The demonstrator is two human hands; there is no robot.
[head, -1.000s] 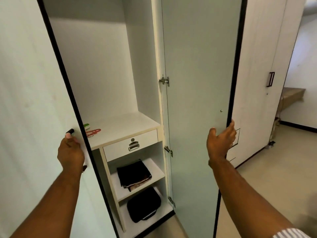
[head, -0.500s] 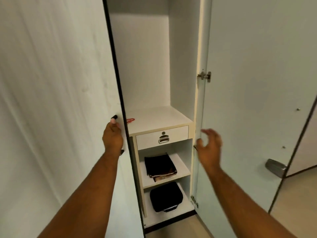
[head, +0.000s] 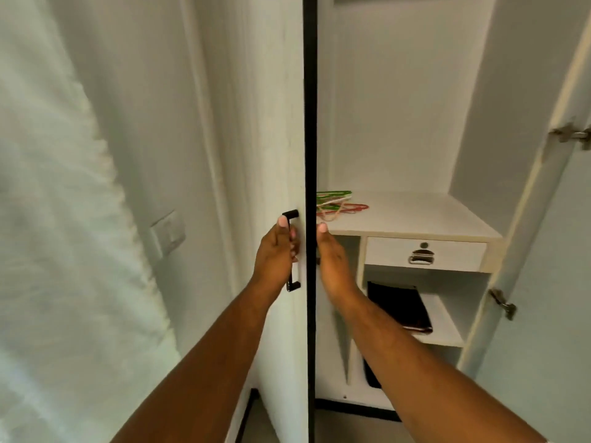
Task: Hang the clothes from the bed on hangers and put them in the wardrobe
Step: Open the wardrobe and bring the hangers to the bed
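The white wardrobe stands open, its left door [head: 275,139] edge-on to me with a black rim. My left hand [head: 277,254] grips the black door handle [head: 292,251] on the outer face. My right hand [head: 331,255] reaches past the door's edge with straight fingers, its tip near the front of the upper shelf [head: 415,219]. Green, white and red hangers [head: 335,203] lie stacked on that shelf, partly hidden by the door. No clothes or bed are in view.
Below the shelf sits a drawer [head: 425,254] with a metal pull. Folded dark cloth [head: 399,306] lies on a lower shelf, a black bag [head: 372,372] beneath it. The right door [head: 543,219] stands open. A pale curtain [head: 64,219] hangs at the left.
My view has swung left and closer to the wardrobe. My right hand left the right door and came across to the left door's edge. My left hand kept hold of the handle.
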